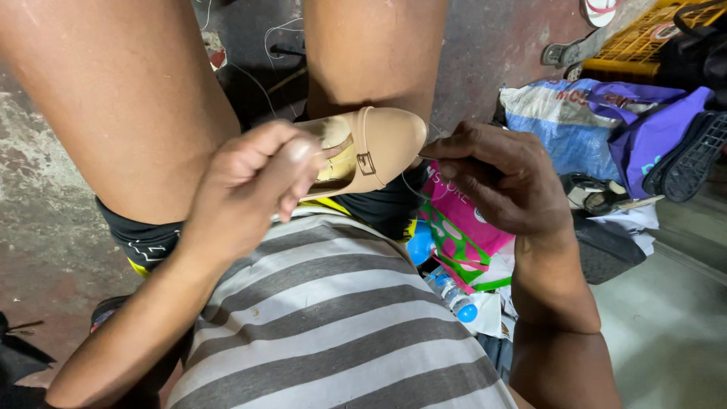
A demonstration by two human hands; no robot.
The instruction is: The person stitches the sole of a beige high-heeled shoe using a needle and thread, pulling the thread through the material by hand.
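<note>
Here, the left hand (pixel 254 182) is gripping a beige shoe (pixel 371 148) between the person's knees — fingers closed on it. The right hand (pixel 503 178) is pinching a thin thread (pixel 413 185) just beside the toe — above a pink bag (pixel 458 227).

Hands: two were in view, the left hand (pixel 250 185) and the right hand (pixel 503 178).
Beige shoes: one beige shoe (pixel 375 148) with a buckled strap.
Plastic bottles: one bottle (pixel 452 294) with a blue cap.
Pink printed bags: one pink bag (pixel 458 231).
Woven sacks: one blue-and-white sack (pixel 564 121).
Yellow crates: one yellow crate (pixel 651 34).
Dark sandals: one dark sandal (pixel 598 195) showed beside the sack.
Flip-flops: one flip-flop (pixel 600 10), partly cut off at the top edge.
</note>
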